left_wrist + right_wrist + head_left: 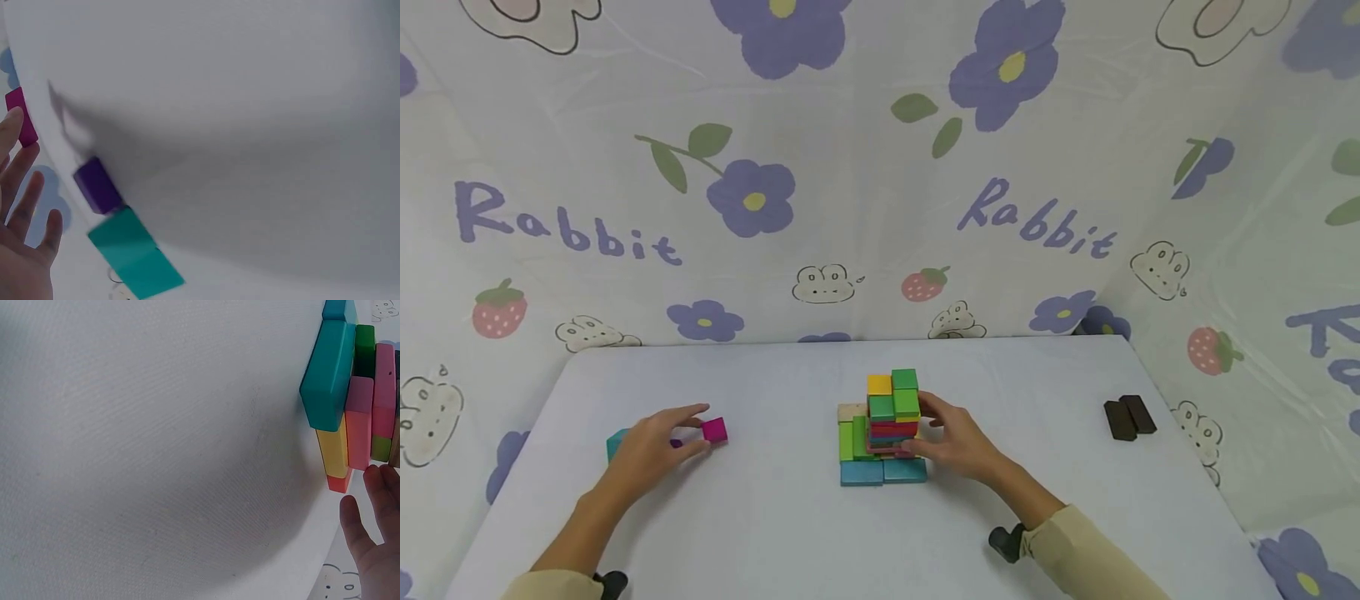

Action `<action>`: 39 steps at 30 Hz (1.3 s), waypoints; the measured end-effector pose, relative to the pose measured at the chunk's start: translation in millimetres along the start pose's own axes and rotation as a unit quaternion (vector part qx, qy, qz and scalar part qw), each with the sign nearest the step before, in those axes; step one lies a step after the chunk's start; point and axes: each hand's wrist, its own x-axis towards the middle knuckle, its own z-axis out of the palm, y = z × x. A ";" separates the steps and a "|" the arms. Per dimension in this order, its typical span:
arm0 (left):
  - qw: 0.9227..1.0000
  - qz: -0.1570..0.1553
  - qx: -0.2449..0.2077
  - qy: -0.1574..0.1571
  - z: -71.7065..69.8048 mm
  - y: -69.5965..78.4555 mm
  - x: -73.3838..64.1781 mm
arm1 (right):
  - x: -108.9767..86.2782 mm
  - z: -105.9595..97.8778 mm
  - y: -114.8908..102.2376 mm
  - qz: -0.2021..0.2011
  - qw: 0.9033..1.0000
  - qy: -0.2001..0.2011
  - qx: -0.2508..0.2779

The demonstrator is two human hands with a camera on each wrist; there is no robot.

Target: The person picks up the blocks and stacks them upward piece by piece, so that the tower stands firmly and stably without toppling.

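Observation:
In the head view my left hand [643, 457] pinches a magenta block [715, 431] between thumb and fingertips at the left side of the table. Behind that hand a purple block [98, 185] lies against teal blocks [134, 253], partly hidden in the head view. My right hand [961, 442] holds the right side of a tall block tower [892, 408], thumb at its front and bent fingers at its right side. The tower mixes green, yellow, red and blue blocks. In the right wrist view, two fingertips come close below a pink block [359, 422].
Light blue blocks [861, 473] form the tower's front base, with light green blocks [846, 440] upright at its left. Two dark brown blocks [1122, 421] lie near the right edge of the white table [1000, 383]. A patterned curtain [865, 208] hangs behind.

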 end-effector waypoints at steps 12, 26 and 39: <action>0.994 0.074 -0.054 0.064 -1.4 66.9 34.9 | -0.5 -0.8 0.6 -0.007 1.000 0.001 0.000; 0.988 0.121 -0.085 0.041 4.5 151.6 69.1 | -1.6 -1.1 -0.1 -0.009 1.000 0.004 0.007; 0.986 0.140 -0.083 0.021 23.7 179.5 86.2 | -0.6 1.0 -1.1 0.002 1.000 0.007 0.006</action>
